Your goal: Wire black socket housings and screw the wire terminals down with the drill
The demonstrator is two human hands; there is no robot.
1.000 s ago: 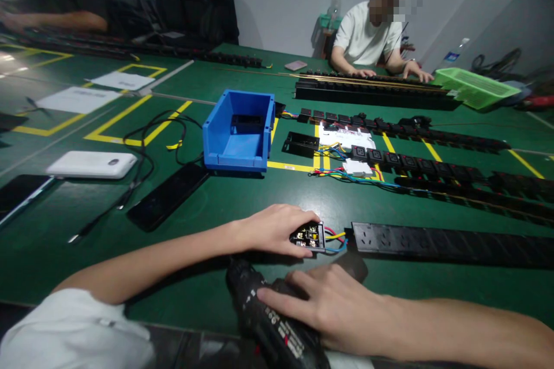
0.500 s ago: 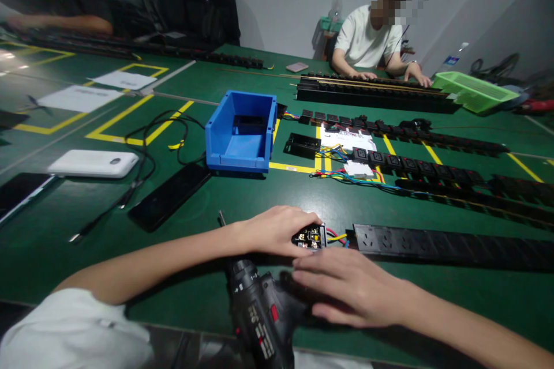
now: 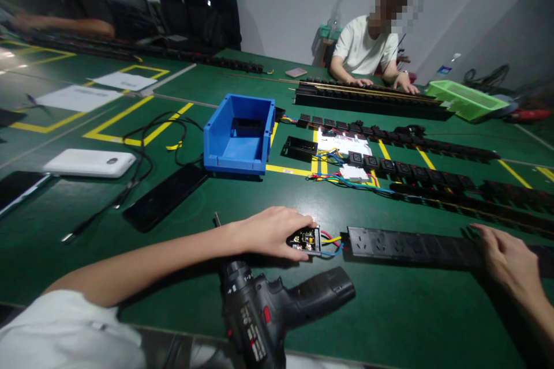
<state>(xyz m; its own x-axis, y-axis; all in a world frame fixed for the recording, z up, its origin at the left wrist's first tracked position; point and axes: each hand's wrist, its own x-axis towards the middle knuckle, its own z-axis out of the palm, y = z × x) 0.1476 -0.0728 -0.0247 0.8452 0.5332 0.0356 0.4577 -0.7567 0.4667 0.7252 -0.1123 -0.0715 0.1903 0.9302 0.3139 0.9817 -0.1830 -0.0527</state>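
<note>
Left hand (image 3: 277, 232): fingers curled round a small open black housing (image 3: 318, 242), thumb on the near side, others on the far side, pinching it. Housing is boxy plastic, with shiny brass-coloured metal terminals inside.

Just right of the left fingertips: short wires (image 3: 332, 239), red, yellow and blue, smooth insulation, slightly bowed. They join the housing to the black socket strip (image 3: 411, 247). Strip's long axis runs left to right, away from the left fingertips and passing under the right hand. Wired end nearer the left hand, far stretch nearer the right.

Right hand (image 3: 513, 256): laid across the strip, fingers bent over its far edge; thumb not clear, so can't tell if it grips. Strip is long, flat, straight-edged, dark plastic, slotted sockets at the wired end.

Near side of the left fingers: black power drill (image 3: 259, 305) on its side, matte body, ribbed chuck, handle pointing right, bit under the left forearm. Untouched.

Beyond the left fingers: blue bin (image 3: 236, 162), hard plastic, open front; a glossy black phone (image 3: 164, 199) left of it. Past the strip, more black socket rows (image 3: 398, 167) with loose coloured leads. Farther out, a co-worker (image 3: 366, 46) at a stacked dark bundle (image 3: 367, 104).
</note>
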